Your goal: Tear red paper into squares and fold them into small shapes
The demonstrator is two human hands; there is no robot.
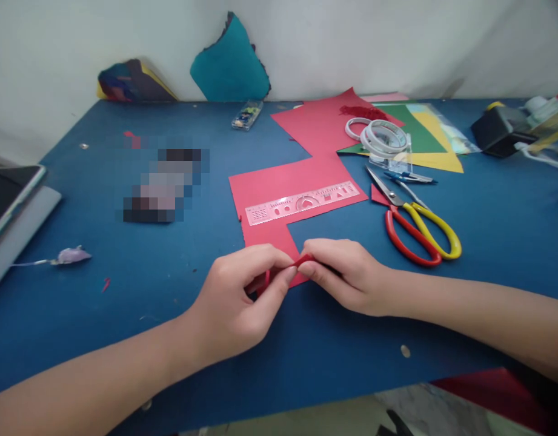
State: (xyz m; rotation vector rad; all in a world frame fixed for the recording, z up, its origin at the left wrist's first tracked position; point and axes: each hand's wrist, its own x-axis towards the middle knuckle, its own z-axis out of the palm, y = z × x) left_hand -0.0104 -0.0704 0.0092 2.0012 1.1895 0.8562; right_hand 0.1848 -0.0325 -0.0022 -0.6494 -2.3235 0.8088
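Note:
Between my fingertips is a small folded piece of red paper [305, 260]. My left hand [249, 290] pinches its left end, and part of the red strip shows under the curled fingers. From the other side, my right hand [340, 272] grips it with thumb and forefinger. Both hands are just above a red paper sheet [265, 236] on the blue table. A clear plastic ruler [303, 203] with cut-out shapes lies across the red paper beyond my hands. To the right rest scissors [415, 227] with one red and one yellow handle, blades slightly apart.
Rolls of tape [385, 138] sit on coloured sheets at the back right, near a blue compass [411, 177]. A black box [499, 130] stands far right. A tablet [13, 200] is at the left edge, near a purple charm [72, 256]. A small clear case [247, 115] lies at the back.

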